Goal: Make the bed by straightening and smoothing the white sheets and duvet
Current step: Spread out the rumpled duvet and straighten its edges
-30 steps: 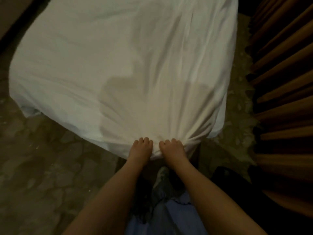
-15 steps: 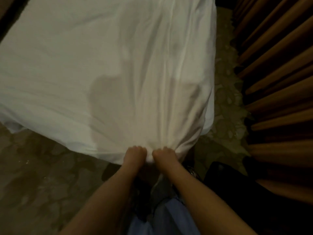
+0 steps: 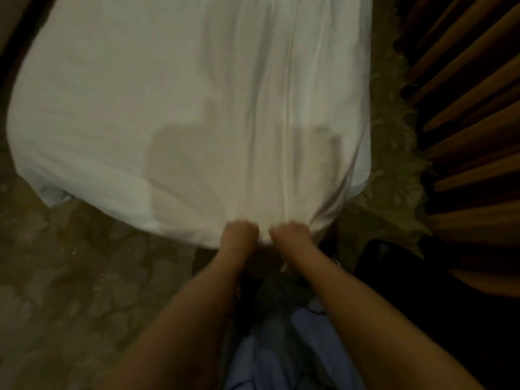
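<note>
Two hands, the left hand (image 3: 239, 233) and the right hand (image 3: 291, 235), sat side by side at the near edge of the white sheet (image 3: 197, 108), fingers curled and gripping its hem. From that grip the sheet ran straight away toward the far end of the bed, its long creases lying along that line. Neither hand looked nearer, so an even pull toward the person probably suited next.
</note>
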